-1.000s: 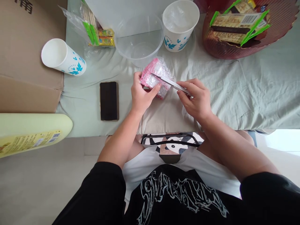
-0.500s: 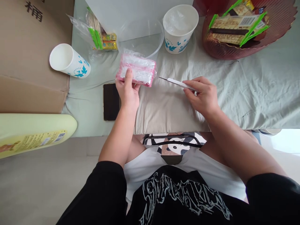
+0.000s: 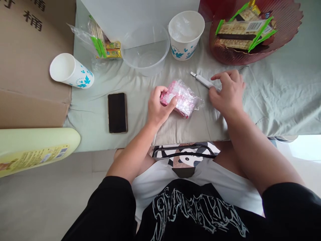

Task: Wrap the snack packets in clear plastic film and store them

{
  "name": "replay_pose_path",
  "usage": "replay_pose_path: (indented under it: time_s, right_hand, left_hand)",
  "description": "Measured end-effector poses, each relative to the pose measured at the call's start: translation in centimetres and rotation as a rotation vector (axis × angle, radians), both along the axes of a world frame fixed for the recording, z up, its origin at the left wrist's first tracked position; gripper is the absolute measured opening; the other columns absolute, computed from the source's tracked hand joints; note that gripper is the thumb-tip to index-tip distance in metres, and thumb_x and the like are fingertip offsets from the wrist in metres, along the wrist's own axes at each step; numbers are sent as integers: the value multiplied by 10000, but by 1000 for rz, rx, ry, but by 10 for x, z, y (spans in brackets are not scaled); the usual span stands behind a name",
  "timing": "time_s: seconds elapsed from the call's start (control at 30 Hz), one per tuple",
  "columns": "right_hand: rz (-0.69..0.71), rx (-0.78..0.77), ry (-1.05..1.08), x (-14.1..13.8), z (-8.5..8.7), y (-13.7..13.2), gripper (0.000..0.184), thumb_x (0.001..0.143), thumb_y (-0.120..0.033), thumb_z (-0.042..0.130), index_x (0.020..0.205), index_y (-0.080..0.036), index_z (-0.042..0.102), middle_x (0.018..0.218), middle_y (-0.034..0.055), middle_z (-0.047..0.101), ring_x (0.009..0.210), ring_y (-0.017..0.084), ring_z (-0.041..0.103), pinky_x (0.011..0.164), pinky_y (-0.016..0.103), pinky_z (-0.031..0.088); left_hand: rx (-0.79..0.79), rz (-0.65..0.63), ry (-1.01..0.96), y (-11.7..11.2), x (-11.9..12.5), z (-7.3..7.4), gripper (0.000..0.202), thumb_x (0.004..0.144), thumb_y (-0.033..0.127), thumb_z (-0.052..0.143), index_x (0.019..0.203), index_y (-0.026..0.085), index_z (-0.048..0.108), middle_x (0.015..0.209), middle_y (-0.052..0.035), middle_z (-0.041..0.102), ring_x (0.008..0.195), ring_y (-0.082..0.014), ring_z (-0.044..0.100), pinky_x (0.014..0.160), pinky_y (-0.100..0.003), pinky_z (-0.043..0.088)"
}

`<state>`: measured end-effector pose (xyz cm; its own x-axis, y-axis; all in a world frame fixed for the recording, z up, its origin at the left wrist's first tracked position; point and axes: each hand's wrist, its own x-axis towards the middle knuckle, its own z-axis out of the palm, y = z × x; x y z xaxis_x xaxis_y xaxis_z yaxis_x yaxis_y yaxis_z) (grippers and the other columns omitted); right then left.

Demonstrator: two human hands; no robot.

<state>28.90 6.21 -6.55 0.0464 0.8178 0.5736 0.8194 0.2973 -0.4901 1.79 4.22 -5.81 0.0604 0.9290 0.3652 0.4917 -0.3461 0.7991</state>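
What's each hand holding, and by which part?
Left hand: wrapped pink packet, by its left end. Right hand: at the knife handle; grip unclear.

Hands (image 3: 156,108), one holding pink packet (image 3: 184,100); knife (image 3: 202,80), phone (image 3: 117,112)

phone (image 3: 117,113) l of pkt (image 3: 184,100), cutter (image 3: 203,81) r, bowl (image 3: 147,57) behind, snacks (image 3: 242,33) in basket (image 3: 232,58), l cup (image 3: 75,73) poss. touching carton (image 3: 32,67)

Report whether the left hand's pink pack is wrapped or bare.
Wrapped: clear, crinkled film covers the pink pack and juts past its right end. Whether the film is cut, I cannot tell.
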Motion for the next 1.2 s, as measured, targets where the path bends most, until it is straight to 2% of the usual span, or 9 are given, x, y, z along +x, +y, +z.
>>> replay_pose_path:
  time_s: [0.13, 0.27, 0.33, 0.47, 0.67, 0.8, 0.93, 1.07, 1.2]
  right_hand:
    - [204, -101, 116, -8, 20, -9, 226, 960, -408, 567, 1112, -297, 691, 1055, 105, 661, 1057, 330, 622, 901, 560, 537]
    - [419, -193, 214, -19, 41, -22, 365, 947, -561, 536, 1129, -284, 689, 1091, 90, 701, 1065, 323, 657, 948, 554, 547]
    - [480, -251, 228, -24, 46, -27, 432, 911, -635, 565, 1106, -272, 693, 1083, 91, 723, 1039, 318, 676, 952, 544, 547]
    - [573, -259, 204, -31, 45, -30, 413, 880, -619, 621, 1050, -251, 700, 919, 68, 743, 885, 280, 702, 885, 504, 555]
    - [499, -242, 181, -30, 44, -30, 234, 941, -418, 604, 802, -244, 675, 743, 30, 696, 760, 221, 670, 794, 412, 538]
    - [337, -283, 362, -19, 35, -23, 328, 985, -517, 582, 830, -235, 649, 741, 17, 651, 710, 192, 637, 726, 379, 546]
    - [123, -253, 577, -7, 18, -9, 328, 1002, -571, 556, 915, -261, 617, 769, 8, 606, 643, 160, 590, 608, 337, 528]
    - [-49, -52, 568, -8, 30, -16, 267, 982, -523, 598, 1111, -290, 576, 1046, 70, 620, 827, 192, 634, 655, 357, 562]
    - [173, -62, 352, -22, 49, -38, 294, 1018, -514, 488, 1074, -252, 609, 936, 64, 646, 832, 206, 650, 758, 390, 553]
  left_hand:
    - [83, 52, 57, 2, -15, 8, 445, 920, 678, 608, 1125, 284, 585, 1206, -88, 614, 1156, -248, 601, 858, -371, 547]
    - [107, -61, 142, 5, -16, 11, 504, 880, 606, 701, 1244, 280, 580, 1360, -108, 625, 1308, -295, 577, 992, -432, 536]
    - [96, -89, 191, 6, -13, 10, 466, 870, 539, 736, 1222, 263, 609, 1329, -105, 663, 1285, -297, 605, 1035, -450, 525]
    - [76, -38, 153, 10, -11, 11, 96, 911, 337, 681, 923, 243, 665, 1061, -56, 741, 1022, -227, 697, 943, -389, 558]
    - [-138, 183, -132, 16, -19, 27, 131, 862, 206, 658, 762, 224, 574, 749, 18, 660, 703, -126, 631, 682, -254, 519]
    - [-354, 291, -311, 15, -31, 34, 123, 819, 152, 633, 842, 237, 547, 628, 56, 578, 557, -115, 595, 521, -223, 431]
    - [-484, 337, -265, 12, -51, 26, 164, 788, 145, 622, 892, 245, 544, 565, 77, 495, 468, -123, 552, 465, -226, 367]
    - [-247, 402, -44, 12, -62, 20, 180, 812, 189, 630, 969, 234, 555, 766, 20, 597, 686, -149, 634, 648, -271, 498]
    - [151, 354, 149, 8, -58, 27, 173, 883, 308, 599, 1031, 230, 557, 1072, -70, 626, 1040, -221, 633, 874, -355, 537]
